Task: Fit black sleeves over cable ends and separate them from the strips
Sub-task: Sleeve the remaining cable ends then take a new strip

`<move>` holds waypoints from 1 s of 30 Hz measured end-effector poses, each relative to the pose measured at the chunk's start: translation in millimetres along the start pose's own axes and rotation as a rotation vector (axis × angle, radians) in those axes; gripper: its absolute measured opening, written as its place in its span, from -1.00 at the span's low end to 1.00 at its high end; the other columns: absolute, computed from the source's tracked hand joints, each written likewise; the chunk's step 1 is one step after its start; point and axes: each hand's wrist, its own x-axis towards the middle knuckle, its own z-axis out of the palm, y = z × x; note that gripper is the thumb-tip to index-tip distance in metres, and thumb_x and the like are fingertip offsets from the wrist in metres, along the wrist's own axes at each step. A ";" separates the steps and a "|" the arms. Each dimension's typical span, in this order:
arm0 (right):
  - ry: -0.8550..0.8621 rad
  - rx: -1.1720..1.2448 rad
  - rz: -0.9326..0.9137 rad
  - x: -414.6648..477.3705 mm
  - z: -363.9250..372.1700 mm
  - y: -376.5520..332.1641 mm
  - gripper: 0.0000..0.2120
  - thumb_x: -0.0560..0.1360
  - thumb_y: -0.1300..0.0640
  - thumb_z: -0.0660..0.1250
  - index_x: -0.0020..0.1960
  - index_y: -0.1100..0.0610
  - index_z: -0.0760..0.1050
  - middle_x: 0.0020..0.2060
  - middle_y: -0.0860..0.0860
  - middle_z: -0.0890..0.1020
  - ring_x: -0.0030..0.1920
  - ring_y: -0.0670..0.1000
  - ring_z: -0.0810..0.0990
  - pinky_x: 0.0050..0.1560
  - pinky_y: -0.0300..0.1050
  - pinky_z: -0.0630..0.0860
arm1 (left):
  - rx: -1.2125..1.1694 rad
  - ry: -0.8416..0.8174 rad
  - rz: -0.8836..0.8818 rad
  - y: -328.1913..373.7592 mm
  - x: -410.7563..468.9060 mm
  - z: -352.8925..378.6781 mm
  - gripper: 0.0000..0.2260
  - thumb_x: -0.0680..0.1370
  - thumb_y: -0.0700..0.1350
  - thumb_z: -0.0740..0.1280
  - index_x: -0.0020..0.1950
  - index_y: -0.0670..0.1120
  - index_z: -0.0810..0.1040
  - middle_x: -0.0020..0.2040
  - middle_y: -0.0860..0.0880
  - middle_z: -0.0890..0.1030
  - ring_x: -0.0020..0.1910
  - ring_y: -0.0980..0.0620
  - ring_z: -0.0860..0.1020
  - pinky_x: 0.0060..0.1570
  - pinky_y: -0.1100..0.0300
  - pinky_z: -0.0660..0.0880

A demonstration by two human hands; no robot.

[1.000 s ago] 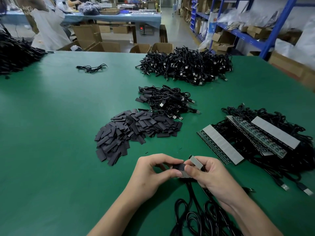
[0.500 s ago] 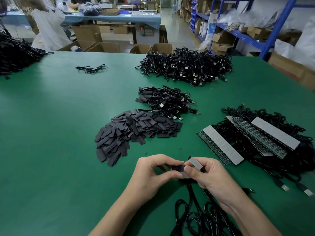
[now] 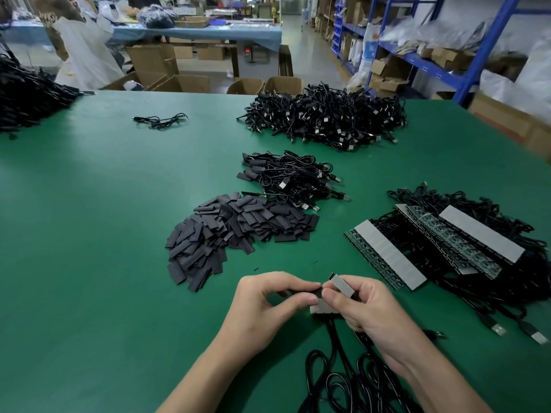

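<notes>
Left hand (image 3: pixel 268 305) pinches a black sleeve (image 3: pixel 313 293); right hand (image 3: pixel 366 311) grips a short grey strip (image 3: pixel 341 284) above the tabletop (image 3: pixel 89 263). Loose sleeve pile (image 3: pixel 235 234) beyond, longer strips (image 3: pixel 387 254) right.

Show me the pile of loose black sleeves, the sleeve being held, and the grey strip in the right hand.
pile of black sleeves (image 3: pixel 238 231), head view, middle of the heap.
held sleeve (image 3: pixel 311 293), head view, part showing between fingertips.
grey strip (image 3: pixel 343 284), head view, its flat grey face.
</notes>
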 end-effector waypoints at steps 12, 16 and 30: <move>-0.005 -0.047 -0.012 -0.2 0.6 0.1 -0.86 0.44 -0.05 0.43 -0.14 0.00 0.69 -0.55 -0.20 0.45 -0.51 -0.15 0.17 -0.37 -0.27 0.18 | 0.018 -0.017 -0.006 0.5 -0.4 -0.7 -0.86 0.49 -0.03 0.56 0.04 0.05 0.76 -0.04 0.20 0.74 0.01 0.15 0.71 0.07 0.34 0.54; 0.007 -0.049 -0.012 -0.1 -1.6 2.2 -0.80 0.48 -0.04 0.43 -0.12 0.09 0.67 -0.53 -0.21 0.41 -0.48 -0.11 0.13 -0.27 0.00 0.08 | 0.030 -0.018 0.011 -0.1 0.1 -0.7 -0.85 0.49 -0.02 0.55 0.05 0.04 0.76 -0.03 0.20 0.74 0.02 0.14 0.71 0.08 0.30 0.55; 0.003 -0.006 -0.008 1.0 -2.0 3.8 -0.86 0.43 0.03 0.46 -0.15 0.09 0.69 -0.53 -0.15 0.50 -0.54 -0.20 0.27 -0.47 -0.42 0.27 | -0.025 -0.029 -0.018 1.3 0.1 -0.4 -0.85 0.48 -0.06 0.56 0.04 0.03 0.76 -0.02 0.17 0.75 0.03 0.11 0.71 0.09 0.30 0.55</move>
